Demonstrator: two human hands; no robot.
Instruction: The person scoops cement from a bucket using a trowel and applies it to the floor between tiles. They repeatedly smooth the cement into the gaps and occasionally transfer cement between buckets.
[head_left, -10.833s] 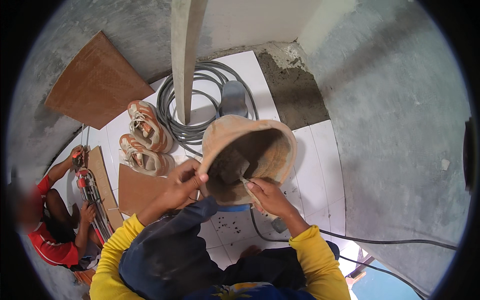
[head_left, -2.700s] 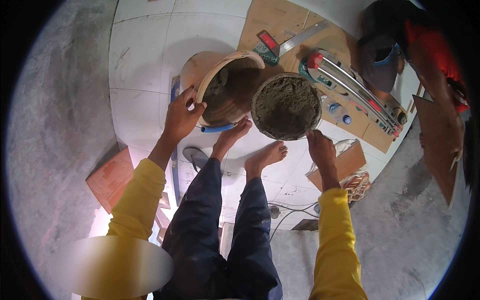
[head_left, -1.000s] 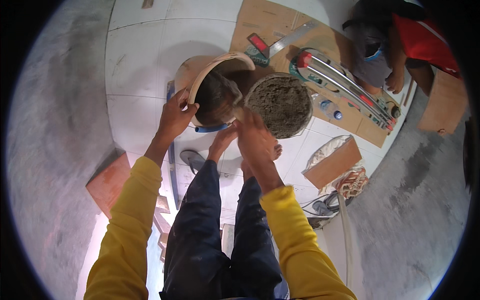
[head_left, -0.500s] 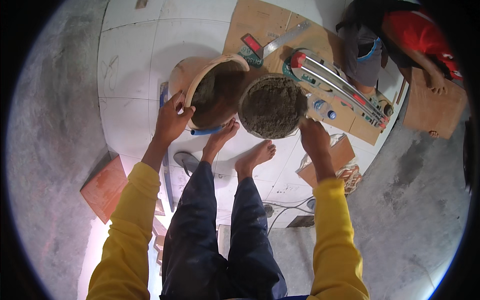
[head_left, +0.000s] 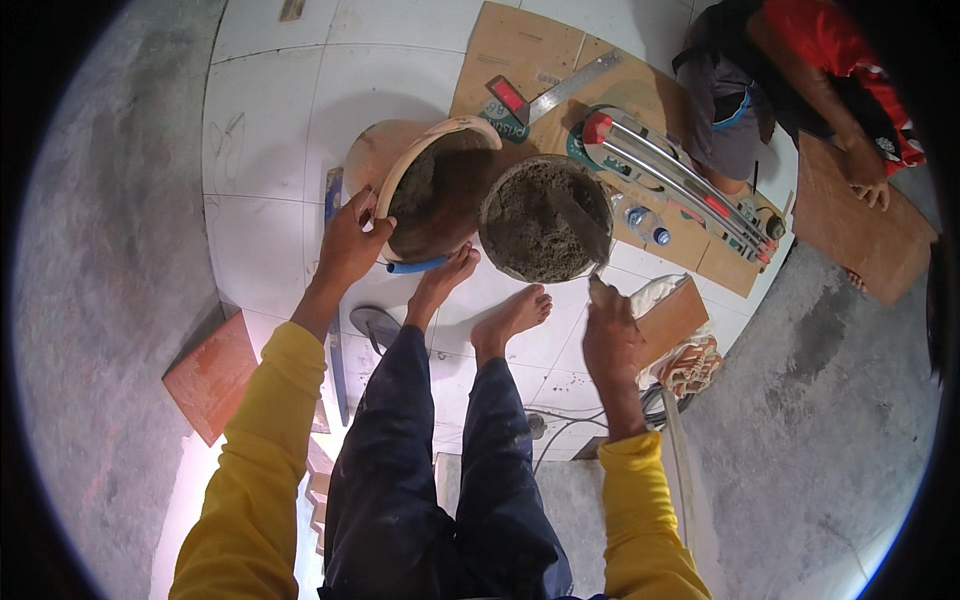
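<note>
My left hand (head_left: 352,240) is closed on the rim of a tilted bucket (head_left: 372,150), whose mouth faces right. Grey mortar coats the inside of this bucket, and its blue handle grip (head_left: 416,265) hangs at the near side. Just to the right stands a second round container filled with damp grey mortar (head_left: 530,220). My right hand (head_left: 612,335) is wrapped round the handle of a trowel (head_left: 582,222). The trowel's blade lies against the mortar at that container's right side, and its handle is mostly hidden in my fingers.
Cardboard (head_left: 520,45) on the white tiles bears a try square (head_left: 570,85), a tile cutter (head_left: 680,180) and a plastic bottle (head_left: 650,225). Brown tiles (head_left: 212,375) lie around. At the upper right a co-worker's hand (head_left: 868,180) rests on a brown tile (head_left: 860,225).
My right hand has drawn nearer to me, and the trowel's blade now shows over the mortar. My left hand stays on the bucket's rim. The co-worker's tile has shifted and turned.
</note>
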